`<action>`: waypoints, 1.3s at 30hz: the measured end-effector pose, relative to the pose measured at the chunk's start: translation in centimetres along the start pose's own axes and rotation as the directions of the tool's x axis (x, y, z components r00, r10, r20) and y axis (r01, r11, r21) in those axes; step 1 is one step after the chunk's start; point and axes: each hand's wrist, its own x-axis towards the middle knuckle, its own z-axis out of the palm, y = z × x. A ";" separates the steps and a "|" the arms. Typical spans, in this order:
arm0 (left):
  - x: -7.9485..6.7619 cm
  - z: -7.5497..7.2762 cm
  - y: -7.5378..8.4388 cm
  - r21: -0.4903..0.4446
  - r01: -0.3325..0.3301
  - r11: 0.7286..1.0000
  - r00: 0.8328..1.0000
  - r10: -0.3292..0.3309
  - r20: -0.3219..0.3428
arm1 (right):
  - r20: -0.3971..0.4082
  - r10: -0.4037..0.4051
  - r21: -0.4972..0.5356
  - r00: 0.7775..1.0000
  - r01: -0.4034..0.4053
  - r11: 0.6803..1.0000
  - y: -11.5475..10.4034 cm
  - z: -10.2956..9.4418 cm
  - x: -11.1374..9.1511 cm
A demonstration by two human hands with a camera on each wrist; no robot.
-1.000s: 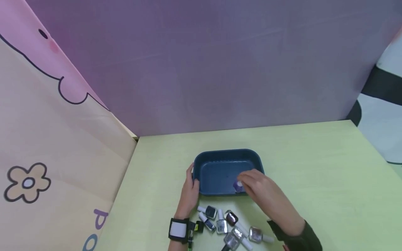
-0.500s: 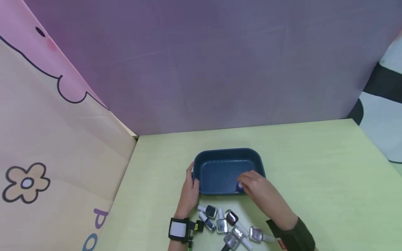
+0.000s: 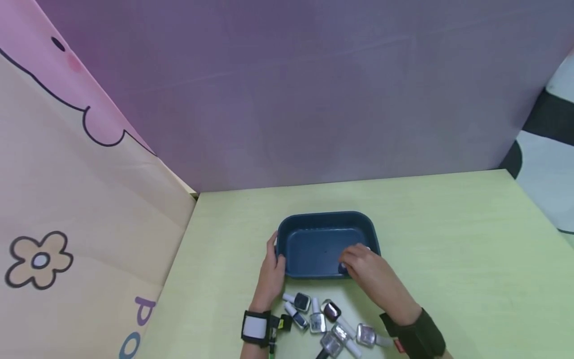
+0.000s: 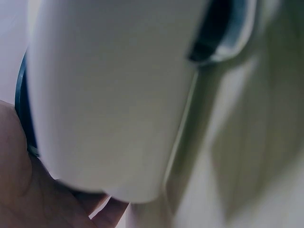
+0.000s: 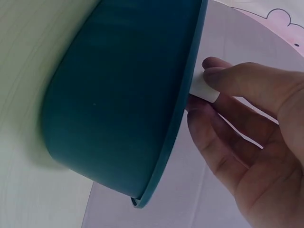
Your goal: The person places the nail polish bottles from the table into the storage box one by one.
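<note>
My left hand [image 3: 271, 273] grips the left side of a dark blue plastic bin [image 3: 309, 249], thumb at the rim and fingers along the outer wall. My right hand [image 3: 365, 264] reaches over the bin's near right corner. Its thumb and fingers pinch the white cap [image 5: 204, 88] of a nail polish bottle. A sliver of the dark bottle [image 3: 343, 269] shows below the fingertips in the head view; the bin wall hides it in the right wrist view. A small white tip [image 3: 368, 248] shows past the right knuckles.
Several nail polish bottles lie on the pale green table [image 3: 215, 279] before the bin, among them a dark one [image 3: 302, 302], a silver one [image 3: 318, 323] and a brownish one [image 3: 332, 310]. A blurred white cylinder [image 4: 109, 95] fills much of the left wrist view. A purple backdrop [image 3: 314, 99] stands behind.
The right hand has shifted slightly right, and the purple bottle below its fingers, plainly seen a second ago, is now mostly hidden. The left hand keeps its hold on the bin.
</note>
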 end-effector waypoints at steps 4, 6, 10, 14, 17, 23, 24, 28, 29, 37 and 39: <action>0.1 0.0 0.0 -0.003 0.005 1.000 1.000 -0.005 0.000 | -0.009 -0.020 0.000 1.000 0.020 1.000 0.1 0.1 0.1; 0.1 0.0 0.0 -0.007 0.001 1.000 1.000 -0.001 0.002 | -0.008 -0.031 0.000 0.999 0.031 1.000 0.1 0.1 0.1; 0.1 0.0 0.0 -0.014 -0.003 1.000 1.000 0.003 0.004 | -0.002 -0.054 -0.003 0.999 0.054 0.999 0.1 0.0 0.3; 0.1 0.1 -0.1 -0.016 0.003 1.000 1.000 -0.003 0.005 | -0.013 -0.071 -0.003 0.997 0.071 0.997 0.0 -0.1 0.3; 0.1 0.2 0.0 -0.012 0.004 1.000 1.000 -0.004 0.017 | -0.043 -0.071 0.005 0.997 0.071 0.997 -0.4 -0.2 0.1; 0.1 0.4 0.1 -0.003 -0.006 1.000 1.000 0.006 0.016 | -0.083 -0.097 0.048 0.992 0.101 0.994 -1.8 0.1 0.0; 0.1 0.4 0.1 -0.004 -0.007 1.000 1.000 0.007 0.014 | -0.080 -0.102 0.055 0.992 0.107 0.993 -2.1 0.2 0.0; 0.3 0.3 0.0 -0.011 -0.013 1.000 1.000 0.013 0.010 | -0.044 -0.108 0.075 0.993 0.111 0.991 -3.2 0.5 0.2; 0.3 0.2 0.0 -0.014 -0.016 1.000 1.000 0.016 0.010 | -0.031 -0.108 0.080 0.994 0.111 0.991 -3.4 0.6 0.2; 0.2 0.1 -0.1 -0.017 -0.024 1.000 1.000 0.024 0.004 | 0.105 -0.128 0.082 0.986 0.120 0.989 -5.1 1.3 0.3; 0.2 0.1 -0.1 -0.016 -0.027 1.000 1.000 0.027 0.003 | 0.132 -0.130 0.086 0.983 0.120 0.989 -5.4 1.5 0.3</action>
